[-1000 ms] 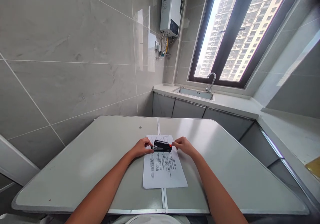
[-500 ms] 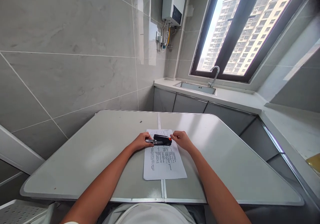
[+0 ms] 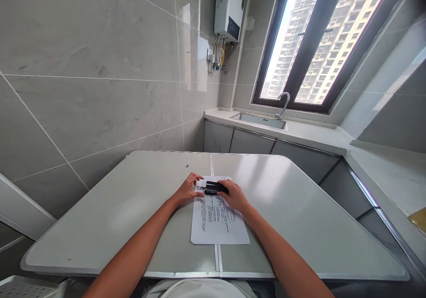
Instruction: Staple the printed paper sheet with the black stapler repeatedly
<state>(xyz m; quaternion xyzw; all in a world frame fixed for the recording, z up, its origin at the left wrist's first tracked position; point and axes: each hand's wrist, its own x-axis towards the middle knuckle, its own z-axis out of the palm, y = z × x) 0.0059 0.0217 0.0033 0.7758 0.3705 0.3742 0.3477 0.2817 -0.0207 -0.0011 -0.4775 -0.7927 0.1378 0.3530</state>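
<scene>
- Above the printed sheet point(image 3: 219, 236), the right hand point(image 3: 235, 196) is gripping the black stapler point(image 3: 213, 184).
- Beside its other end, the left hand point(image 3: 185, 192) is curving wide.
- A lopsided grip is risking a twist, possibly pinching nearby fingertips.

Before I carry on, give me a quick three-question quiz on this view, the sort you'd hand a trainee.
1. The right hand has its grip on: A) the tap; B) the black stapler; C) the sink rim.
2. True or false: the left hand is a closed fist.
3. What lies between the black stapler and the table?

Key: 1. B. 2. False; its thumb and fingers are spread. 3. The printed paper.
</scene>
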